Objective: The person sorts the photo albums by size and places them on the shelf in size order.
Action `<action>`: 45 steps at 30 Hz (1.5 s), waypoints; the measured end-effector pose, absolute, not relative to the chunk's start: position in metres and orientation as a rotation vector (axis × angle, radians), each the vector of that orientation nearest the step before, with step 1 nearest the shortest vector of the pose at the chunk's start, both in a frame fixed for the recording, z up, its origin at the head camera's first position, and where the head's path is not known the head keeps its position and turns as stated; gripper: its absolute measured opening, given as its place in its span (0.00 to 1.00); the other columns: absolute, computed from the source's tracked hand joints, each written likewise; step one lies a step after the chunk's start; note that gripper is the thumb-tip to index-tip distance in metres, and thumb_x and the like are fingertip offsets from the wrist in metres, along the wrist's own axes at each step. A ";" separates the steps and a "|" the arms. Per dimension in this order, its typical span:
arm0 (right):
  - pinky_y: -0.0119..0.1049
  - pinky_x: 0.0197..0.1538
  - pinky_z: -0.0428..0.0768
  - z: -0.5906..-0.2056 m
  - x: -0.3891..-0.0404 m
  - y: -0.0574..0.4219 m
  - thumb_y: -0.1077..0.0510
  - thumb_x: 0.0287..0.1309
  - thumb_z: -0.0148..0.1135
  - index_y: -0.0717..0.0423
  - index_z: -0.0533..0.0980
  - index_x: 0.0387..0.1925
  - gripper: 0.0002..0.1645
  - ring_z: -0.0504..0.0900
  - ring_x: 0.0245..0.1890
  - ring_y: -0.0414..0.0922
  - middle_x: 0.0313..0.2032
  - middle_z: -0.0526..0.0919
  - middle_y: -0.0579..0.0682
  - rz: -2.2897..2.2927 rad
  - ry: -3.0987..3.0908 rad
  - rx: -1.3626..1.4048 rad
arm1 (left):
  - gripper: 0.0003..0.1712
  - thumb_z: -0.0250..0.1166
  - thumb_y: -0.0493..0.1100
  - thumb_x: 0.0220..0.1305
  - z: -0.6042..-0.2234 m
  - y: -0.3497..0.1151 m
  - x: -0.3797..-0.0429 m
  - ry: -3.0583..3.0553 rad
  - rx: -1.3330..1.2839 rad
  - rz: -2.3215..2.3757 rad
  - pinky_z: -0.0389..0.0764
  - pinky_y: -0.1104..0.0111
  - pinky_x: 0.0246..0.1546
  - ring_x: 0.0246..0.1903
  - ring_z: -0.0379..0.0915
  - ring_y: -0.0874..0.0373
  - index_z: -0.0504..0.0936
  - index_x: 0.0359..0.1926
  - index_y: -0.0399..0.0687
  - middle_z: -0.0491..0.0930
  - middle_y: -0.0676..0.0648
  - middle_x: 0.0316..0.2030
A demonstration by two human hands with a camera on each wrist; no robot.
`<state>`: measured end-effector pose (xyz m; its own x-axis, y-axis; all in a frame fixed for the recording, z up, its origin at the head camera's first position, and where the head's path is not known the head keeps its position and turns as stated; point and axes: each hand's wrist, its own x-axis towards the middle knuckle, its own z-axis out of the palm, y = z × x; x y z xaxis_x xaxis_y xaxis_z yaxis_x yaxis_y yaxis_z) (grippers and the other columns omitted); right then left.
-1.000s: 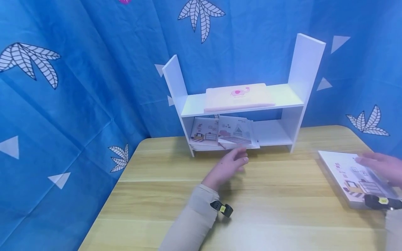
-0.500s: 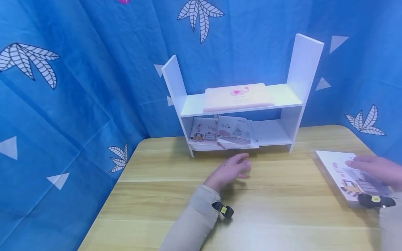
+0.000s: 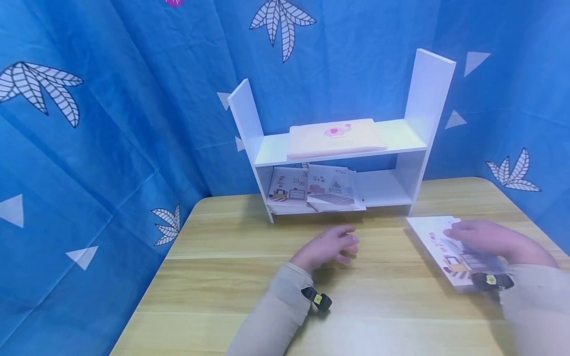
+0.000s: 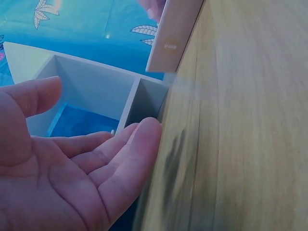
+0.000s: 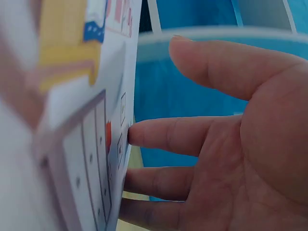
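A thick white book point(image 3: 438, 242) with a furnished-room drawing on its cover is at the right of the table. My right hand point(image 3: 494, 242) is over it. In the right wrist view the fingers point(image 5: 166, 134) are fairly straight and their tips touch the cover, while the thumb stands apart from it. Whether the book lies flat on the table or is slightly raised, I cannot tell. My left hand point(image 3: 327, 247), loosely bent and holding nothing, is above the table in front of the shelf. The left wrist view shows its palm point(image 4: 53, 187) and parted thumb.
A white two-tier shelf point(image 3: 403, 136) stands at the back. Its upper board bears a flat pink packet point(image 3: 325, 143) with an elephant. Illustrated booklets point(image 3: 331, 185) lie on the lower board, left of its bare right part. A blue curtain point(image 3: 133, 123) hangs behind the table.
My right hand and the book have moved left together, closer to the shelf's right front corner. The left hand has shifted slightly toward me and its fingers have spread a little.
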<state>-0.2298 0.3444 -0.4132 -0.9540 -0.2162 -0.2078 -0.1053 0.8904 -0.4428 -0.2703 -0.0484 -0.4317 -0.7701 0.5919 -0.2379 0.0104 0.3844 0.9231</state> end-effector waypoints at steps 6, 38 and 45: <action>0.72 0.57 0.68 -0.413 -0.234 0.312 0.38 0.76 0.47 0.75 0.69 0.64 0.42 0.66 0.61 0.79 0.61 0.69 0.79 -0.649 2.771 -0.268 | 0.37 0.60 0.54 0.74 -0.435 -0.045 -0.268 1.989 0.488 1.451 0.85 0.61 0.47 0.48 0.83 0.51 0.62 0.76 0.43 0.82 0.41 0.55; 0.67 0.65 0.66 -0.420 -0.232 0.212 0.38 0.70 0.56 0.67 0.66 0.70 0.43 0.67 0.66 0.70 0.67 0.70 0.70 -0.804 2.722 -0.441 | 0.25 0.62 0.54 0.72 -0.455 -0.045 -0.275 2.081 0.365 1.385 0.87 0.61 0.31 0.31 0.82 0.49 0.77 0.61 0.45 0.84 0.43 0.34; 0.65 0.62 0.71 -0.423 -0.241 0.245 0.37 0.74 0.51 0.65 0.65 0.72 0.41 0.65 0.67 0.70 0.68 0.68 0.69 -1.169 2.528 -0.357 | 0.24 0.66 0.53 0.69 -0.455 -0.044 -0.275 2.118 0.371 1.356 0.86 0.62 0.29 0.30 0.81 0.49 0.79 0.60 0.47 0.83 0.44 0.34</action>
